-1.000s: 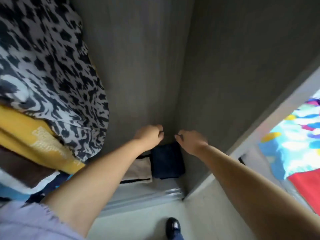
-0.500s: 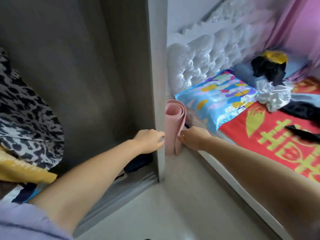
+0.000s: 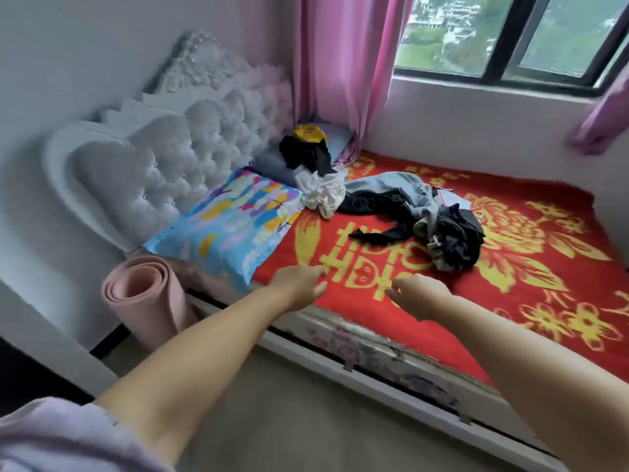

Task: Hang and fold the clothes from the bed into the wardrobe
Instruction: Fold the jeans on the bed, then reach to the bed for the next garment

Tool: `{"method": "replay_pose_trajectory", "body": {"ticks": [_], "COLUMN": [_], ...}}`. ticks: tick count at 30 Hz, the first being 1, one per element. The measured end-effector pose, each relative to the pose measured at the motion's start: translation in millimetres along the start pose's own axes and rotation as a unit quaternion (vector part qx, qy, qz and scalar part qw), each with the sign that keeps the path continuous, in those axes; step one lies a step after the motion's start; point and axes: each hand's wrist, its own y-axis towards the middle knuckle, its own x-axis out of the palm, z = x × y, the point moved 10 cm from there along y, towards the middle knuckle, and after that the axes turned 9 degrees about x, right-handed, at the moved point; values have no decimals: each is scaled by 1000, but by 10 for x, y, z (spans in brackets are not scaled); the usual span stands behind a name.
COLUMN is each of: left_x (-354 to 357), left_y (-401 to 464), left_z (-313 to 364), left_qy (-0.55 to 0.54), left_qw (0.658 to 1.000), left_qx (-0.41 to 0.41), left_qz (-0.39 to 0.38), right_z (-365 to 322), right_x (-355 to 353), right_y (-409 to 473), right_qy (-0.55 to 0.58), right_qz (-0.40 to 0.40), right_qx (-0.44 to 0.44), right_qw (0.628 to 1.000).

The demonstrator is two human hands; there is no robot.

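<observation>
we've got both arms out in front, over the near edge of the bed (image 3: 391, 349). our left hand (image 3: 299, 287) hangs w/ fingers loosely curled, holding nothing; our right hand (image 3: 420, 296) is the same, fingers relaxed & bent, nothing in it. neither touches any fabric.

the clothes lie well apart from both hands, further in on the red blanket (image 3: 531, 301). nearest is the dark heap (image 3: 456, 243), ahead & to the right of the right hand. a black garment (image 3: 377, 212) trails from it toward the pillows, w/ a grey garment (image 3: 405, 187) just behind it, touching. a crumpled white piece (image 3: 323, 195) sits beside the patterned pillow (image 3: 231, 223), & another black bundle (image 3: 306, 155) w/ a yellow item (image 3: 308, 132) on top rests on the blue-grey pillow (image 3: 272, 163) near the curtain (image 3: 340, 63).

edges: tufted headboard (image 3: 163, 165) bounds the bed on the left, wall & window (image 3: 510, 35) on the far side. a rolled pink mat (image 3: 146, 294) stands upright by the bed's corner, just left of our left forearm. bare floor (image 3: 289, 420) runs along the near bed rail under our arms; blanket between hands & clothes is open.

the line of clothes runs long axis roughly from the headboard corner diagonally toward mid-bed, ending at the dark heap. black garment points w/ its thin end toward us & left.
</observation>
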Motion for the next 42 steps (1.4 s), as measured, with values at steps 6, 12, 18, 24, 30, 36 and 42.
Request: {"method": "replay_pose_trajectory", "body": {"ticks": [6, 12, 18, 24, 30, 36, 42], "left_x": [215, 172, 186, 569, 1042, 1598, 2289], "left_y": [871, 1953, 2939, 3625, 4305, 5137, 5809], "left_z": [225, 92, -12, 288, 822, 1298, 1673], "left_qy": [-2, -11, 13, 4, 5, -32, -110], "left_qw": [997, 995, 988, 978, 966, 967, 968], "left_qx": [60, 92, 128, 164, 195, 152, 100], "left_qz": [-44, -47, -85, -131, -172, -200, -200], "right_z": [518, 1204, 1783, 2141, 2881, 3724, 4289], "right_x": [240, 122, 89, 462, 861, 1324, 2227], "right_y": [317, 1071, 1686, 1937, 2138, 2628, 3225], "right_qy": [49, 58, 93, 99, 110, 144, 188], "right_qz": [-25, -17, -15, -60, -103, -129, -171], "right_qx": [55, 128, 215, 246, 290, 283, 274], "right_qw": [997, 990, 972, 962, 945, 939, 928]}}
